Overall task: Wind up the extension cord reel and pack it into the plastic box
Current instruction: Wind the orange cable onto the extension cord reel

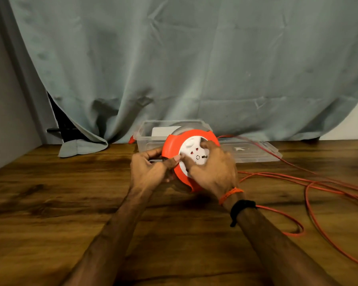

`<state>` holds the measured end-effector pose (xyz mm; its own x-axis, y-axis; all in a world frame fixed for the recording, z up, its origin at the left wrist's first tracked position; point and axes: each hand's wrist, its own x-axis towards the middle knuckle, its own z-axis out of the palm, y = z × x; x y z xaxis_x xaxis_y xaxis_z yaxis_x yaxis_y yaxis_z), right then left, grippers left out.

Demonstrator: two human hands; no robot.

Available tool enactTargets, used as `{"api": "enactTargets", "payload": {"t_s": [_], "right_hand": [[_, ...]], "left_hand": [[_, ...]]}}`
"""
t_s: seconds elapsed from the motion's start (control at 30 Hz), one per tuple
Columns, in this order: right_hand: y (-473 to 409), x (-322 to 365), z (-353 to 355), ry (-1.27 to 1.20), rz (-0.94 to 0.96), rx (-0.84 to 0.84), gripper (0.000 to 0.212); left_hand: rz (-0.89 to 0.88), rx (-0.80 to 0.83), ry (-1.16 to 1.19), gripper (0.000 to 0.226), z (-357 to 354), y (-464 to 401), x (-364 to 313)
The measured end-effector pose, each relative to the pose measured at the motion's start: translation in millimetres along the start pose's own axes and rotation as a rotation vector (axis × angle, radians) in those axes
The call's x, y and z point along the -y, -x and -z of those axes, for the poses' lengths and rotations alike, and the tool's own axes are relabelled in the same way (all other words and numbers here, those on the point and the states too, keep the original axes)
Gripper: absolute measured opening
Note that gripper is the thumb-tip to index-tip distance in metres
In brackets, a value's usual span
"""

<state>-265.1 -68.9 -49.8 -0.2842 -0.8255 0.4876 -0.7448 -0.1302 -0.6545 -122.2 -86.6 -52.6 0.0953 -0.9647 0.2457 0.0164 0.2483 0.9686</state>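
- Extension cord reel (174,145): orange housing, white socket face turned up toward the person, held tilted just above the worktop (70,203), roughly midway along it and nearer the back edge.
- Left hand (151,168): fingers curled round the reel's left rim, thumb on the orange edge. Gripping the housing.
- Right hand (213,168): laid over the white face, fingers bent onto it, apparently pinching or turning the centre part. Exact contact is blurred; cannot tell whether a knob is held.
- Handling, judged: hard plastic shell, stiff, smooth and likely a bit slippery; probably moderate weight, growing as cord goes in. Best hold looks like the rim with one hand, the face hub with the other.
- Cord (310,195): thin, orange, limp; lies in loose loops over the right half of the worktop, running off the right edge. Much remains unwound. Judged prone to snagging or kinking.
- One loop passes close beside the right forearm; it may catch there.
- Plastic box (145,139): clear, open, at the back edge just behind the reel; a white item lies inside.
- Lid (254,153): clear, flat on the worktop to the right of the box, with cord running across it.
- Curtain (174,58): grey, hangs behind, its hem resting at the back left corner.
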Motion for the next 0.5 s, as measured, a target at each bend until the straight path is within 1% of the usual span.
{"api": "enactTargets", "payload": {"t_s": [0.07,0.1,0.17,0.27,0.33,0.4,0.43,0.5], "right_hand": [[-4.3,1.0,-3.2,-0.197,-0.191,-0.001,0.059],[-6.8,0.7,-3.1,-0.264,-0.243,-0.01,0.053],[-7.8,1.4,-1.1,-0.319,-0.271,-0.017,0.043],[-7.1,2.4,-0.4,-0.307,-0.265,0.047,0.046],[-7.9,3.3,-2.0,-0.274,-0.226,0.102,0.045],[-7.8,3.8,-1.0,-0.177,-0.169,0.127,0.055],[-8.3,2.6,0.6,-0.095,-0.124,0.109,0.061],[-8.8,0.0,8.3,0.083,-0.005,0.019,0.059]], "left_hand": [[0.004,-0.009,0.012,0.044,-2.2,0.7,0.8],[-0.001,-0.009,0.015,0.046,-3.8,0.6,1.3],[0.0,-0.009,0.022,0.048,-5.9,0.6,1.7],[0.01,-0.01,0.025,0.047,-4.2,0.6,1.0],[0.017,-0.015,0.031,0.046,-1.2,-0.3,0.9],[0.029,-0.019,0.054,0.042,1.0,-0.6,0.3],[0.035,-0.02,0.066,0.041,1.7,-0.9,-0.3],[0.047,-0.024,0.096,0.038,2.2,-1.6,-0.8]]}}
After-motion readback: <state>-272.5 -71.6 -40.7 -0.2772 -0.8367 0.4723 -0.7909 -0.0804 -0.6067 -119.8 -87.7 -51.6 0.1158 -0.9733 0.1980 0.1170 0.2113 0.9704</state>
